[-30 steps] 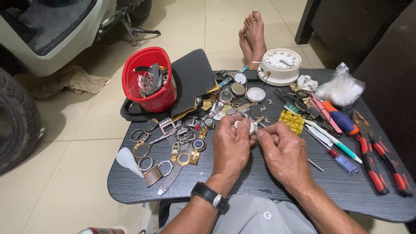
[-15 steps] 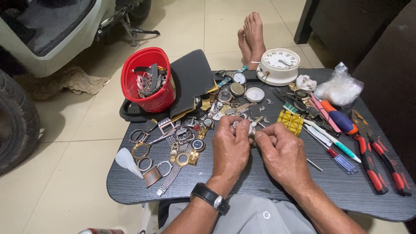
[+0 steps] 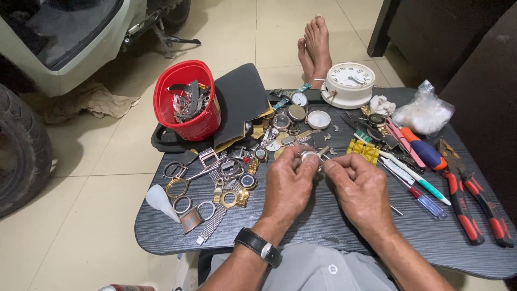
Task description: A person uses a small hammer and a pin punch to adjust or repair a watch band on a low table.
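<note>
My left hand (image 3: 288, 183) and my right hand (image 3: 361, 188) meet above the middle of a small dark table (image 3: 323, 231). Between their fingertips they pinch a small round metal watch case (image 3: 309, 157). The left fingers wrap around its side while the right thumb and forefinger press at its right edge, where a thin metal piece sticks out. A black wristwatch (image 3: 257, 247) sits on my left wrist. Loose watch cases, bands and rings (image 3: 215, 183) lie just left of my hands.
A red bucket (image 3: 188, 102) of watch parts stands at the back left beside a black pouch (image 3: 242, 97). A white clock (image 3: 350, 83), a plastic bag (image 3: 423, 113), red-handled pliers (image 3: 474, 199) and screwdrivers (image 3: 420, 183) lie to the right. Someone's bare feet (image 3: 315, 46) rest beyond the table.
</note>
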